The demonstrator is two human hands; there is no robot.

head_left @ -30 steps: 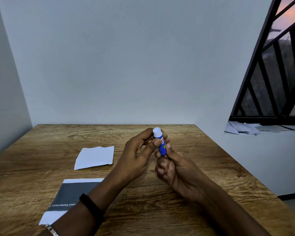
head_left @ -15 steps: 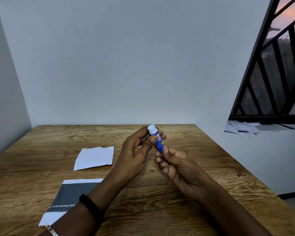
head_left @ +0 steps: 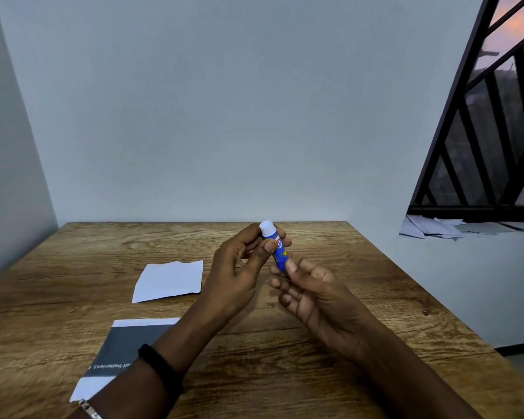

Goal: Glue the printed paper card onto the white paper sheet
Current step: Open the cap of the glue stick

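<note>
Printed paper card (head_left: 127, 352), grey-banded with white margins and a line of text, lies flat at 7 o'clock on the desk, partly under your left forearm. Small white paper sheet (head_left: 168, 281) sits just beyond it at 9 o'clock of your hands; the two are apart, nothing glued.

Blue glue stick with white cap (head_left: 274, 244): over the last second it has tipped from near upright to leaning left, cap end toward 11 o'clock. Your left hand (head_left: 239, 273) pinches the barrel below the cap between thumb and fingers. Your right hand (head_left: 312, 293) has loosened, fingers spread, only thumb and fingertip on the base. Cap looks still on; likely you're working to open it.

Wood-grain desk (head_left: 330, 373), bare otherwise. Plain grey walls, barred window at 2 o'clock, loose papers on its sill.
</note>
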